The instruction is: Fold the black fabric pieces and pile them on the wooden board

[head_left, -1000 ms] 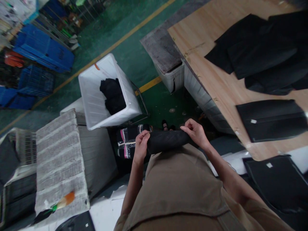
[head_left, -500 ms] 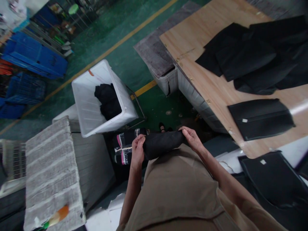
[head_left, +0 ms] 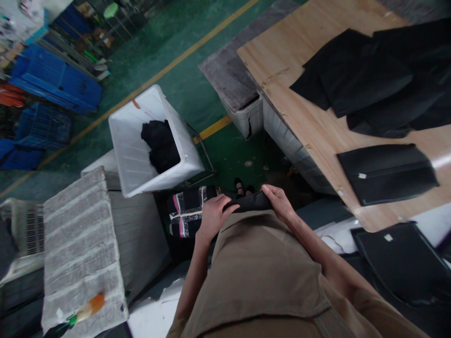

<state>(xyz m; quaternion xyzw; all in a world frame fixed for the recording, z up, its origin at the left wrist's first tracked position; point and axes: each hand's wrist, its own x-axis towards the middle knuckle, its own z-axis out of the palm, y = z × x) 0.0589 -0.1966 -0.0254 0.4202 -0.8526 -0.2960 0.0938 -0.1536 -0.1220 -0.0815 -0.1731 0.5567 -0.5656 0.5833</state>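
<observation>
A black fabric piece (head_left: 254, 202) is stretched in front of my waist, showing as a narrow strip above my brown apron. My left hand (head_left: 213, 215) is at its left end, the cloth lying between thumb and fingers. Its right end is pinched between the thumb and fingers of my right hand (head_left: 279, 201). The lower part of the cloth is hidden by the apron. Just beyond my left hand, a bundle of black cloth (head_left: 190, 203) wrapped in clear plastic with pink strips lies low down.
To the right, a wooden table (head_left: 317, 155) carries a heap of black fabric pieces (head_left: 369, 75) and a single black panel (head_left: 387, 173). A white bin (head_left: 130, 155) with black cloth inside stands ahead left. A grey cloth-covered box (head_left: 81, 249) stands at left, with an orange-tipped brush-like item on it.
My left hand has shifted its hold inward over the cloth's left end, its fingers stretching farther across. The cloth now shows as a narrower strip. My right hand keeps its pinch.
</observation>
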